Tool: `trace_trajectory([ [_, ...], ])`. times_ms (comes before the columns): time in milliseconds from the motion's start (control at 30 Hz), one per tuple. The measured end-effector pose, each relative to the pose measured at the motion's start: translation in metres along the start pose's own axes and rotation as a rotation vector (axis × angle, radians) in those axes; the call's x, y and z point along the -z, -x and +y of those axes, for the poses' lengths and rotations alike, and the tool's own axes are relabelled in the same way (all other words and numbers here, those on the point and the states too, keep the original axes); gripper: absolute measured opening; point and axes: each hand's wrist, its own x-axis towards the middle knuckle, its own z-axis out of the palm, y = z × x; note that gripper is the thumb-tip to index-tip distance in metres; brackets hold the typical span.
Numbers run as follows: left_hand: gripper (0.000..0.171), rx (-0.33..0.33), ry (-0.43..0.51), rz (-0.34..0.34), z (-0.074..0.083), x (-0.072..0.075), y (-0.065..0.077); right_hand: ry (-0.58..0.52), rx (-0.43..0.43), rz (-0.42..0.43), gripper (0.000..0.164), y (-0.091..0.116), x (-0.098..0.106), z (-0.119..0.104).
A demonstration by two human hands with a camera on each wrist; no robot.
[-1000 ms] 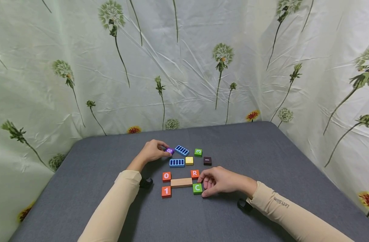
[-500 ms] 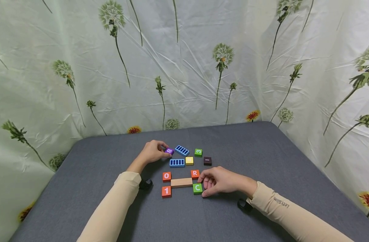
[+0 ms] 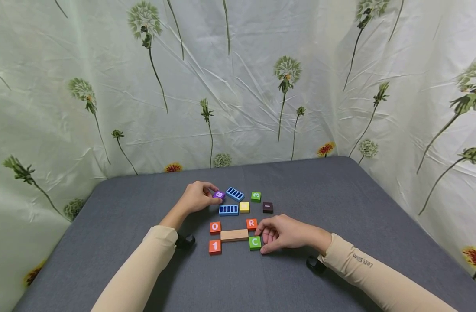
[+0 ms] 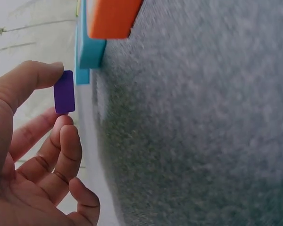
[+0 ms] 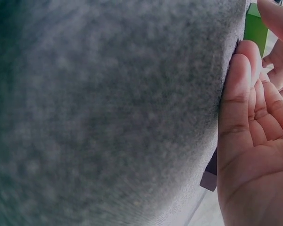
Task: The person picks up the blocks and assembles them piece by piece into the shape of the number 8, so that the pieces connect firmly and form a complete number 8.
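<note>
My left hand point(image 3: 195, 197) pinches a purple block point(image 3: 219, 195) marked 8 between thumb and fingertips at the far left of the group. In the left wrist view the plain side of this purple block point(image 4: 64, 92) shows, with the other fingers loosely bent below it. Resting on the table, my right hand point(image 3: 284, 234) has loosely curled fingers and grips nothing that I can see. Its fingertips lie right beside a green block point(image 3: 255, 243) marked C and a red-orange block point(image 3: 251, 224) marked R.
A plain wooden bar point(image 3: 234, 235) lies between red-orange blocks marked 0 point(image 3: 215, 227) and 1 point(image 3: 215, 247) and the R and C blocks. Behind are two blue slotted blocks point(image 3: 228, 210), a yellow block point(image 3: 244, 207), a green 3 block point(image 3: 256, 197) and a dark block point(image 3: 267, 207).
My left forearm and wrist have shifted slightly left and down, while the fingers stay on the purple block. The right hand and the other blocks have not moved.
</note>
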Motion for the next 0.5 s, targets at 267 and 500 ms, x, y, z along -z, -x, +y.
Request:
trace_trajectory([
  [267,0.035,-0.068,0.039,0.013,0.019,0.004,0.015,0.004,-0.008,0.006,0.033,0.0,0.0,0.001],
  [500,0.033,-0.13,0.063,-0.004,0.035,0.003,0.028,-0.011,0.016,-0.006,0.035,0.0,0.001,0.002],
])
